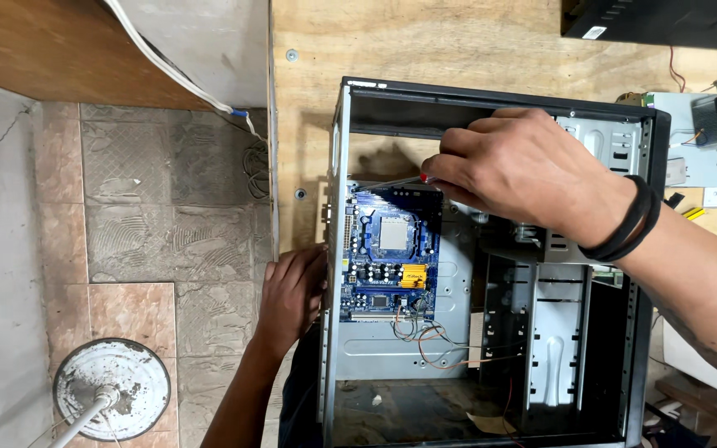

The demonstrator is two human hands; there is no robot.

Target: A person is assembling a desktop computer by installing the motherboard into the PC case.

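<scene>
An open computer case (338, 133) of grey metal with a black frame lies on a plywood table. A blue motherboard (392, 253) with a square processor socket and a yellow heatsink sits inside it at the left. My right hand (516, 170), with black bands on the wrist, reaches in from the right and grips a screwdriver (396, 182) with a red handle; its shaft points left at the board's top left corner. My left hand (292, 294) presses flat against the case's outer left wall.
Loose thin wires (433, 340) trail below the board. Metal drive bays (553, 332) fill the case's right half. A round white stand base (111, 388) rests on the tiled floor at left. A white cable (176, 75) hangs by the wall. Small parts lie at the table's right edge.
</scene>
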